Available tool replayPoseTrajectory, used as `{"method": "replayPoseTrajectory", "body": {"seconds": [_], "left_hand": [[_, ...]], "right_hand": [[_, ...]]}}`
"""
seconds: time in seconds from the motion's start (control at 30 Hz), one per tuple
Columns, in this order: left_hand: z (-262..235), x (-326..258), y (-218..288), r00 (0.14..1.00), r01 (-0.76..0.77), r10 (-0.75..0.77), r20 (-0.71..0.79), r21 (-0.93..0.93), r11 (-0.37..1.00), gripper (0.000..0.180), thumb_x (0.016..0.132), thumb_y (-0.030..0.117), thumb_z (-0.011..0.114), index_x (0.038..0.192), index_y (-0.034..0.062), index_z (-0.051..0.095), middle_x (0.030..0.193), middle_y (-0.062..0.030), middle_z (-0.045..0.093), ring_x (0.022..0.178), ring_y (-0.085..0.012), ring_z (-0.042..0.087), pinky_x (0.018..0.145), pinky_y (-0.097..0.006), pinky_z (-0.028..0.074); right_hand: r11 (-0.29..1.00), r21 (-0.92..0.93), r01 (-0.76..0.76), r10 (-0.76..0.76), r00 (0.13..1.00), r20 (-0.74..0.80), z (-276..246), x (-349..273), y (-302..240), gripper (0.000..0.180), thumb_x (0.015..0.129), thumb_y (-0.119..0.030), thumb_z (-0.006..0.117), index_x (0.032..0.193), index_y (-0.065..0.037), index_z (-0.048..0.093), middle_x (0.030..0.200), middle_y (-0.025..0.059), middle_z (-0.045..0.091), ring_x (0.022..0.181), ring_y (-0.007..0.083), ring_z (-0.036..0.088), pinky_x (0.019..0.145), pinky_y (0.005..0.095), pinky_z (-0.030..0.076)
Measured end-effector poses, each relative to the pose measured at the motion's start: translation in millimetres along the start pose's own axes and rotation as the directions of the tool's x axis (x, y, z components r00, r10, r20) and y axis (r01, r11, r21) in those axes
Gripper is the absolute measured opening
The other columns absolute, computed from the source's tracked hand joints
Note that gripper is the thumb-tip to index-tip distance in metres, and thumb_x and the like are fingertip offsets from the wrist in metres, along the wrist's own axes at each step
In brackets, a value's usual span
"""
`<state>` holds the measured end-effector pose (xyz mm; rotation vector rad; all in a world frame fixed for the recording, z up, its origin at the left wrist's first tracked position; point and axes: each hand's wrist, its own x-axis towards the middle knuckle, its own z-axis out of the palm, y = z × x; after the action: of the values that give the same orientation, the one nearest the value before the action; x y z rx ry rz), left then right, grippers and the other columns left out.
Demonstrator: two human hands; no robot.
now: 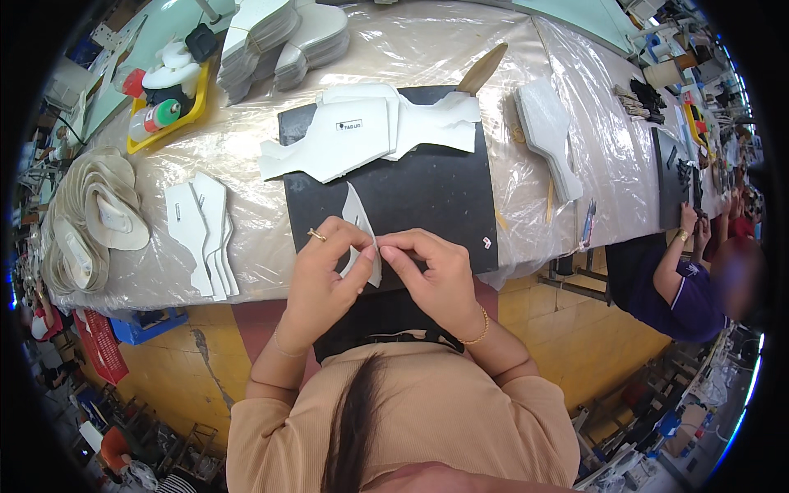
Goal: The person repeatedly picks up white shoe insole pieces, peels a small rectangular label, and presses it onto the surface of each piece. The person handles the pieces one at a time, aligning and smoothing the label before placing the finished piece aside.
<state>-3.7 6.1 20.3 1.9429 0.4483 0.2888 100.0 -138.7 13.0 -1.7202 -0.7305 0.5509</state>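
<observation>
Both hands meet over the near part of a black mat (436, 197). Between them stands a thin white cut piece (358, 209) with a pointed top, turned nearly edge-on. My left hand (327, 267), wearing a ring, pinches its left side. My right hand (429, 267) is closed at its right edge, thumb and forefinger pressed together there. Any small item between the fingertips is too small to make out. Just beyond, several flat white cut pieces (329, 144) overlap on the mat, one bearing a small printed label.
Left lie more white pieces (197, 230), stacked beige ovals (99, 214) and a yellow tray (177, 119) with bottles. Bundled white stacks (263, 41) stand at the back. Right are another white stack (546, 135) and pens (588, 222). A co-worker (686, 279) sits at far right.
</observation>
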Motion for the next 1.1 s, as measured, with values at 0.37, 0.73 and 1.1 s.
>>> {"method": "replayPoseTrajectory", "body": {"seconds": [0.37, 0.73, 1.1], "left_hand": [[33, -7, -10, 0.972, -0.231, 0.233, 0.027, 0.272, 0.934, 0.016, 0.077, 0.002, 0.073, 0.090, 0.0058, 0.064, 0.087, -0.0060, 0.059, 0.079, -0.0263, 0.058, 0.072, -0.037, 0.042], [52, -18, -17, 0.986, -0.169, 0.168, 0.019, 0.194, 0.966, 0.016, 0.076, 0.002, 0.073, 0.089, 0.0030, 0.064, 0.087, -0.0081, 0.061, 0.081, -0.0261, 0.060, 0.076, -0.037, 0.046], [30, -17, -35, 0.991, 0.129, -0.108, 0.081, -0.335, 0.933, 0.010, 0.088, 0.007, 0.068, 0.090, 0.0017, 0.059, 0.090, -0.0075, 0.061, 0.085, -0.0194, 0.060, 0.082, -0.030, 0.047]], "right_hand": [[0.974, -0.170, -0.150, 0.180, 0.968, 0.175, -30, 2, 5, 0.013, 0.092, -0.009, 0.069, 0.096, 0.003, 0.070, 0.087, 0.0123, 0.073, 0.074, 0.0174, 0.073, 0.065, 0.0278, 0.055], [0.972, -0.104, -0.212, 0.235, 0.904, 0.356, -45, 5, 29, 0.009, 0.084, -0.006, 0.067, 0.085, 0.002, 0.062, 0.077, 0.0109, 0.068, 0.065, 0.0151, 0.068, 0.063, 0.0299, 0.054], [0.747, 0.587, -0.312, 0.128, 0.934, 0.334, -2, -10, 72, 0.007, 0.094, -0.008, 0.061, 0.093, -0.002, 0.057, 0.089, 0.0000, 0.062, 0.080, 0.0068, 0.061, 0.075, 0.0241, 0.053]]}}
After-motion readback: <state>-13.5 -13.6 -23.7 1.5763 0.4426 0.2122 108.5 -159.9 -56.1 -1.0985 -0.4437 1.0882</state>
